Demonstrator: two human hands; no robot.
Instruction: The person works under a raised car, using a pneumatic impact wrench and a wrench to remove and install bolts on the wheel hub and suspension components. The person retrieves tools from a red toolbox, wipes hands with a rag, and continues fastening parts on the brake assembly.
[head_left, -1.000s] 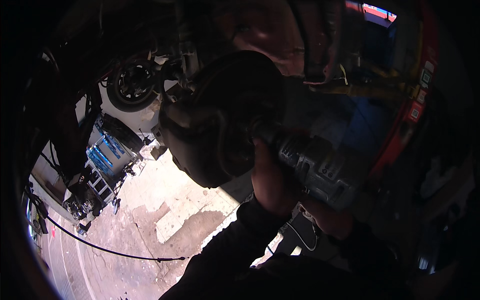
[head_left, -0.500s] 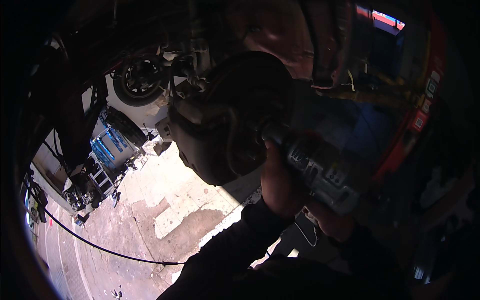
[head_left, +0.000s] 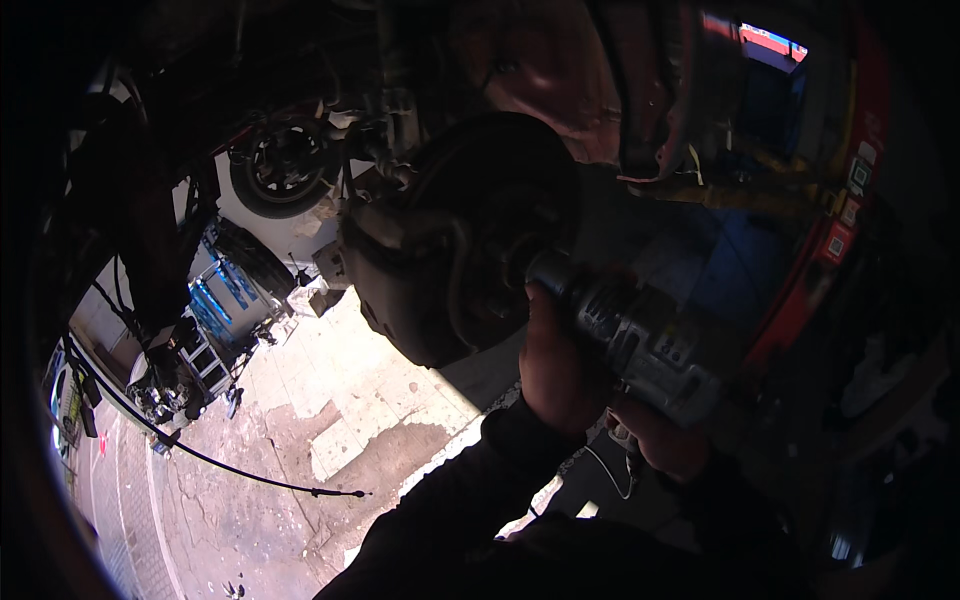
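Observation:
A large grey impact wrench (head_left: 665,350) points leftward at the hub of a dark brake disc (head_left: 505,165). Its socket (head_left: 548,270) is at the hub centre; shadow hides how far it sits over the part there. My left hand (head_left: 557,365) wraps around the front of the wrench from below, thumb up along the socket. Lower and to the right, my right hand (head_left: 660,442) is closed on the tool's handle end. Left of the disc sits a brake caliper (head_left: 395,290) with a curved hose beside it.
Overhead is the raised car's reddish body (head_left: 545,60). A red lift post (head_left: 800,300) with a yellowish arm (head_left: 720,190) stands at right. A dark cable (head_left: 240,472) hangs across the lower left. Beyond are another wheel (head_left: 280,175) and a small ladder (head_left: 205,360) on the sunlit floor.
The hanging cable's end has swung up and left, away from my left sleeve. The view has shifted slightly; both hands keep their hold and the socket stays at the hub.

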